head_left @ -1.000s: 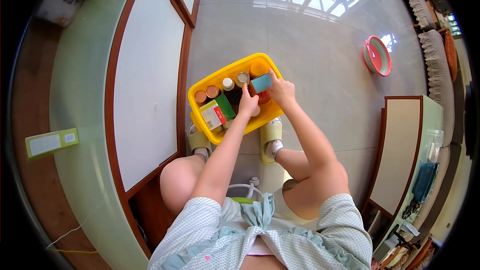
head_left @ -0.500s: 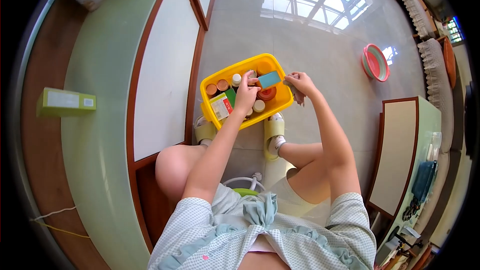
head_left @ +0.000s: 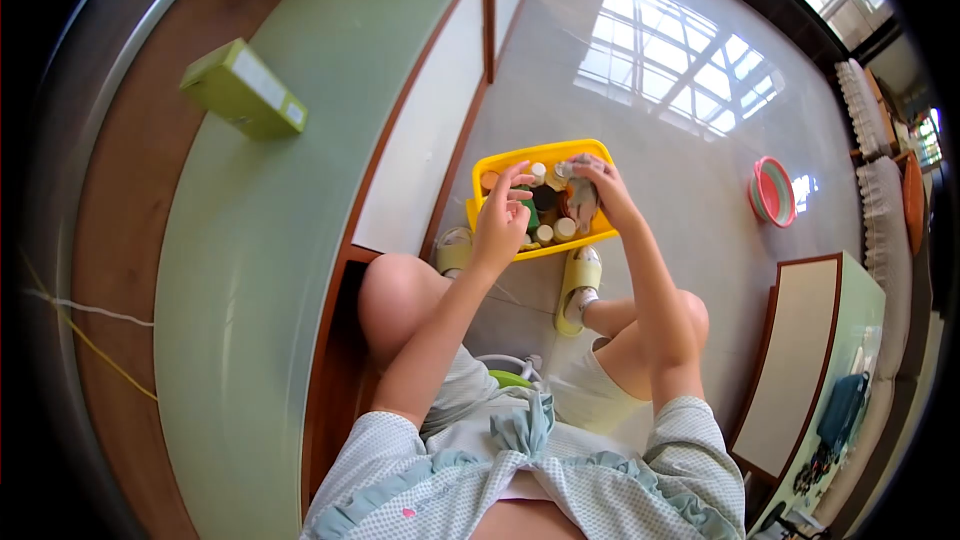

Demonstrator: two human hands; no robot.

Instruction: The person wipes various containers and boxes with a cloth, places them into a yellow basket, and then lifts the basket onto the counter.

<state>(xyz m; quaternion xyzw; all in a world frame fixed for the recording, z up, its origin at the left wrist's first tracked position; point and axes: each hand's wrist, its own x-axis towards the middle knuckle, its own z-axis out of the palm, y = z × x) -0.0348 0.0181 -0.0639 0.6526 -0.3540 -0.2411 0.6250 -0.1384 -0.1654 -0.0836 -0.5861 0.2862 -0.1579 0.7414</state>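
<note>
A yellow plastic basket point(head_left: 538, 154) full of bottles and boxes stands on the floor between my feet. My left hand point(head_left: 500, 222) hovers over its left side, fingers apart, with nothing visible in it. At the basket's right side, my right hand point(head_left: 600, 186) grips a crumpled grey cloth point(head_left: 581, 210), which hangs down over the contents. Among these are a white-capped bottle point(head_left: 539, 172) at the back, another pale-capped bottle point(head_left: 565, 229) in front, and a green box point(head_left: 530, 215) partly behind my left fingers. My hands hide some of the contents.
A long green-topped cabinet point(head_left: 250, 270) on the left bears a green carton point(head_left: 245, 90). A pink-rimmed basin point(head_left: 772, 191) sits on the tiled floor to the right. Nearer on that side is a low cabinet point(head_left: 790, 360) with items on top.
The view has turned, shifting the scene. The blue box near my hands no longer shows. My right hand has brought the cloth from outside the right rim to over the basket; my left fingers have spread.
</note>
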